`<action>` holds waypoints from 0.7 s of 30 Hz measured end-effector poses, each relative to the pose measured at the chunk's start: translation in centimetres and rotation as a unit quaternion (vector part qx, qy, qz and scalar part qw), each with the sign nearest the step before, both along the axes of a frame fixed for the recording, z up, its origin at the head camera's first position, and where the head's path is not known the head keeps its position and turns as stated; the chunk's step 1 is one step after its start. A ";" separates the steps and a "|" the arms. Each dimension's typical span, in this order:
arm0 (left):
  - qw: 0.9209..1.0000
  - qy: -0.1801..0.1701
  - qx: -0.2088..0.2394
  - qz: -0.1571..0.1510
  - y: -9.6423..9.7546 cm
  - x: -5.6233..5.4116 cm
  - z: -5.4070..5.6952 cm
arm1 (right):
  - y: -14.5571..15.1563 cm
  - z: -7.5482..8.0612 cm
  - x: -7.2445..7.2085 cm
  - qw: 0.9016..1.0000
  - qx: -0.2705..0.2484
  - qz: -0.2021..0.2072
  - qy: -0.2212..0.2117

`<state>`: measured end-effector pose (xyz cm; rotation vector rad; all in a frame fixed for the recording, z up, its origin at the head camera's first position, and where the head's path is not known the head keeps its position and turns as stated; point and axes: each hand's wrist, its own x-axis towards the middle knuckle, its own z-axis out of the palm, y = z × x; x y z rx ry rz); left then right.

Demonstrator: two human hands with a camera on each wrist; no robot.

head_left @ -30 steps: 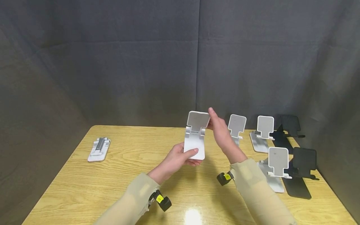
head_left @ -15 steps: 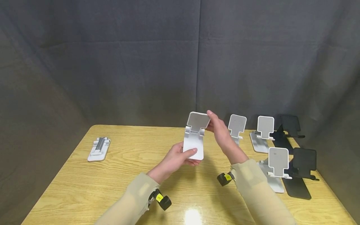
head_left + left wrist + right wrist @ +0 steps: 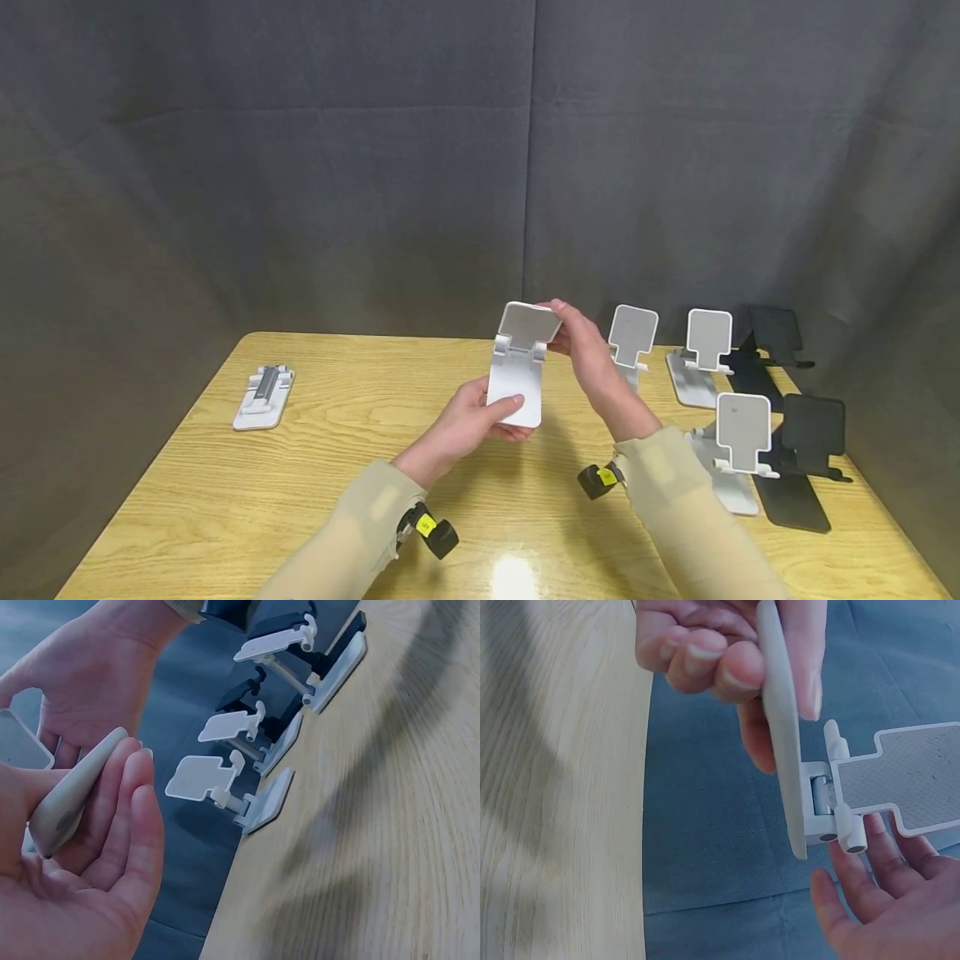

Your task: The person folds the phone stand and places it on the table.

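A white phone stand (image 3: 516, 383) is held up above the table, its grey-padded upper plate (image 3: 529, 323) swung out from the base at the hinge. My left hand (image 3: 472, 417) grips the base's lower end, thumb on the face and fingers behind it. At the plate's upper right corner my right hand (image 3: 588, 350) has its thumb on the edge, with fingers behind. In the right wrist view the hinge (image 3: 823, 796) shows between the base (image 3: 784, 727) and the padded plate (image 3: 904, 780); the right fingers (image 3: 877, 877) lie below that plate.
A folded white phone stand (image 3: 264, 398) lies at the left of the wooden table (image 3: 360, 375). Unfolded ones stand at the right: white stands (image 3: 742, 433) and black stands (image 3: 812, 433), in two rows. A dark curtain (image 3: 375, 208) hangs behind the table.
The upper plate has tilted a little, its top edge now lower in the head view. My right thumb has shifted slightly down and left with it. My left hand keeps its grip.
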<state>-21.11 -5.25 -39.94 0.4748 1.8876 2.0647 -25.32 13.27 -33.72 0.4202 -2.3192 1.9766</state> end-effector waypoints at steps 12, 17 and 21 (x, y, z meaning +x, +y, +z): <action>1.000 0.004 0.000 0.021 -0.3 -0.6 -0.1 | -0.6 -0.7 0.4 0.998 0.026 0.041 0.038; 0.999 0.000 0.001 0.036 -0.5 -0.8 0.2 | -0.7 -1.1 0.6 0.999 0.028 0.041 0.010; 0.999 -0.007 0.001 0.040 -0.5 -0.8 0.4 | -0.7 -1.3 0.7 0.998 0.014 0.051 -0.016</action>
